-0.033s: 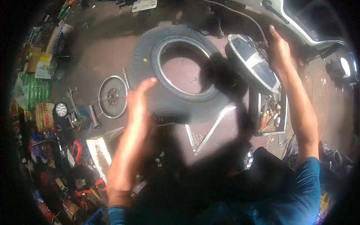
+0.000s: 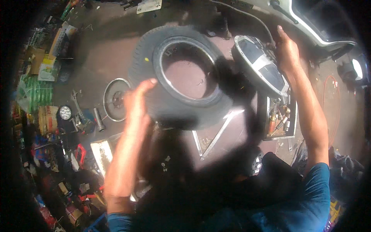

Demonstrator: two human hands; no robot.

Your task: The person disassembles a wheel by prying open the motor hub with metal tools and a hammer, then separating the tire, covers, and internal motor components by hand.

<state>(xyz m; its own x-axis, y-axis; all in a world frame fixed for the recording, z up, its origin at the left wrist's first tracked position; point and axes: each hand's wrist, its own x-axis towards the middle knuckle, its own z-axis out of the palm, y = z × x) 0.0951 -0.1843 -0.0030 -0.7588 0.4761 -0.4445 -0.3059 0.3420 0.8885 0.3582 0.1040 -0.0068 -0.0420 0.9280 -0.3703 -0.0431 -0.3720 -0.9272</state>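
Note:
A black tyre [image 2: 145, 71] with a yellow dot on its sidewall is tilted over the floor in front of me. My left hand [image 2: 137, 98] grips its left near side, thumb on the sidewall and the other fingers hidden behind the tread. To the right, a grey and black wheel rim [image 2: 264, 65] stands tilted, with its spoked face turned toward me. My right hand [image 2: 288, 54] grips the rim's far right side, thumb pointing up; the fingers are mostly hidden behind it.
A tray [image 2: 280, 136] of sockets and tools lies below the rim. A V-shaped metal bar [image 2: 214, 137] is near my feet. Left are a round metal disc [image 2: 116, 99], wrenches [image 2: 77, 110] and piled boxes [image 2: 46, 69]. An open car door [image 2: 309, 34] stands far right.
My left hand has shifted slightly left, and the tyre has tipped a little the same way with it. The right hand and the wheel rim have hardly moved.

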